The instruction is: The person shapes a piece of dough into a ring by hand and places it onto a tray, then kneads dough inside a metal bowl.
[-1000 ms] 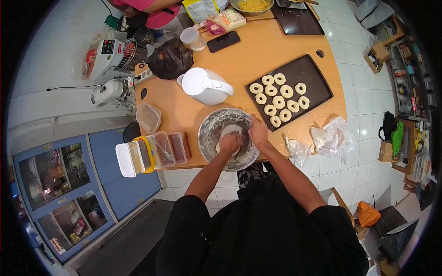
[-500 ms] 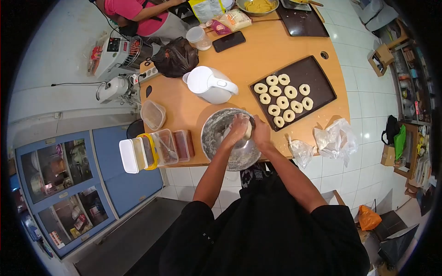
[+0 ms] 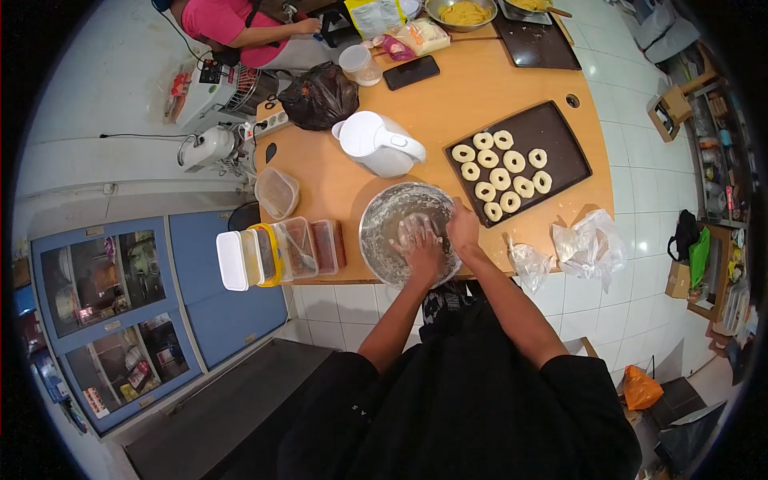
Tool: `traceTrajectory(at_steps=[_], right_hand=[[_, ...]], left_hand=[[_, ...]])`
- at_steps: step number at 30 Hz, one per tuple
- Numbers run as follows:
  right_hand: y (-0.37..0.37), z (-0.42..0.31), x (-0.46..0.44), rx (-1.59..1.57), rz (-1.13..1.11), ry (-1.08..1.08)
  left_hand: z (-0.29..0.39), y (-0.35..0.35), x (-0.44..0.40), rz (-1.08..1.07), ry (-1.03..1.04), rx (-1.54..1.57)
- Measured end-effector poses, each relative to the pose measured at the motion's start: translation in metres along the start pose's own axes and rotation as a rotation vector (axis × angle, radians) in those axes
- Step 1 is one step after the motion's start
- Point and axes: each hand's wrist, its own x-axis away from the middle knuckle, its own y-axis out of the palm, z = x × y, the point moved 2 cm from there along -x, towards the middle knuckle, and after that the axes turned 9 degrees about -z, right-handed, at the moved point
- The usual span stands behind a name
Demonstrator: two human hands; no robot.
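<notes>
A metal mixing bowl (image 3: 380,232) streaked with flour and dough residue sits at the table's near edge. My left hand (image 3: 419,242) is inside it, palm down with the fingers spread, covered in flour. What lies under that palm is hidden. At the bowl's right rim, my right hand (image 3: 462,228) is closed on the edge. To the right, ring-shaped dough pieces (image 3: 500,178) lie in rows on a dark baking tray (image 3: 552,132). A white pitcher (image 3: 376,142) stands just behind the bowl.
Plastic containers (image 3: 300,248) line the left front edge. Plastic bags (image 3: 592,242) lie at the right edge. A black bag (image 3: 320,96), a phone (image 3: 411,73) and a bowl of yellow filling (image 3: 464,14) are farther back. Another person (image 3: 248,32) stands at the far left.
My left hand has gone from holding a pale dough lump near the right rim to lying spread inside the bowl. My right hand now grips the rim. The whole view has shifted slightly.
</notes>
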Motion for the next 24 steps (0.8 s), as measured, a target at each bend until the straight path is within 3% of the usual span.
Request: traceTrajectory(at_steps=[5,8,10,12,15,21,24], right_hand=[[-0.001,0.003,-0.001,0.038,-0.055,0.037],[-0.011,0.001,-0.001,-0.041,0.075,-0.003],[-0.015,0.001,-0.003,-0.024,0.019,0.028],[-0.016,0.002,-0.004,-0.007,0.001,0.032],[-0.016,0.005,-0.002,0.021,0.008,-0.001],[-0.014,0.01,-0.002,0.036,-0.032,0.014],[-0.016,0.007,-0.001,0.038,-0.032,0.012]], left_hand=[[-0.018,0.005,-0.005,-0.205,-0.053,0.288],[-0.026,-0.025,-0.002,-0.351,-0.078,0.315],[-0.026,-0.03,0.004,-0.281,-0.022,0.217],[-0.022,-0.026,0.017,-0.038,0.14,0.063],[-0.015,-0.024,0.022,0.125,0.162,-0.036],[-0.011,-0.073,0.01,-0.276,-0.03,0.166],[-0.011,-0.061,-0.006,-0.371,-0.031,0.074]])
